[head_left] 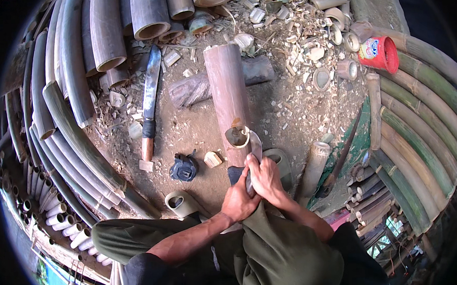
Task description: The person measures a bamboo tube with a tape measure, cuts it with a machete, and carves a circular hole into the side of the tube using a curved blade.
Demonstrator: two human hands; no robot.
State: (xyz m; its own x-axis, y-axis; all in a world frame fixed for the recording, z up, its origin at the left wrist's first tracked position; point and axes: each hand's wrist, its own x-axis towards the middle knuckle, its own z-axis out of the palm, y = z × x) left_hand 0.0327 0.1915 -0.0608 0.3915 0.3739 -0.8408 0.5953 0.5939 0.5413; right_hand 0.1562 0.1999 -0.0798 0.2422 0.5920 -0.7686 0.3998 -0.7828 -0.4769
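The person's left hand [239,199] and right hand [265,176] are both wrapped round a knife [256,144] — its blade at the right rim of the opening [237,136] cut in a bamboo tube [226,86]. Left of it, a tape measure [184,168] sits on the ground [195,131]; farther off, the tube crosses a log [258,71] — and a machete [152,87] lies toward the ground's left edge.

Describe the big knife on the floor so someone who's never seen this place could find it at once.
Start at the bamboo poles filling the upper left. Just right of their cut ends, on the dirt floor, lies the long knife, its tip pointing up the picture. Unlike the silvery knife in the right hand, it lies flat, with black wrap between blade and wooden handle.
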